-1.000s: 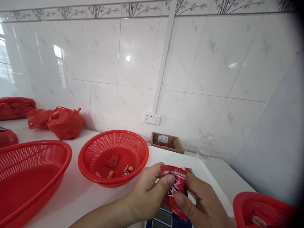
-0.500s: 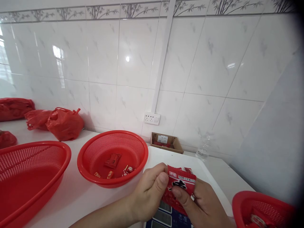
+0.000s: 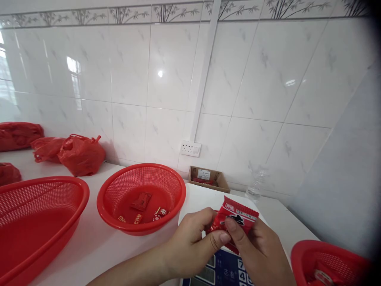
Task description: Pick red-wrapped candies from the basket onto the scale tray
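My left hand (image 3: 190, 242) and my right hand (image 3: 256, 250) meet low in the middle, both pinching a red snack packet (image 3: 238, 212) with black print. The packet is held tilted above a white weighing scale (image 3: 202, 198) whose blue keypad (image 3: 226, 272) shows under my hands. More red wrapping shows beneath the packet between my fingers. A round red mesh basket (image 3: 141, 174) to the left holds several small red sweets (image 3: 142, 200).
A large red oval basket (image 3: 44, 190) sits at the far left. Another red basket (image 3: 330, 258) is at the lower right. Red plastic bags (image 3: 80, 155) lie by the wall. A small cardboard box (image 3: 208, 178) and a clear bottle (image 3: 256, 184) stand behind the scale.
The packet has risen and shifted right, turning so its printed face shows. My right thumb moved up onto it; my left fingers now pinch its lower left corner.
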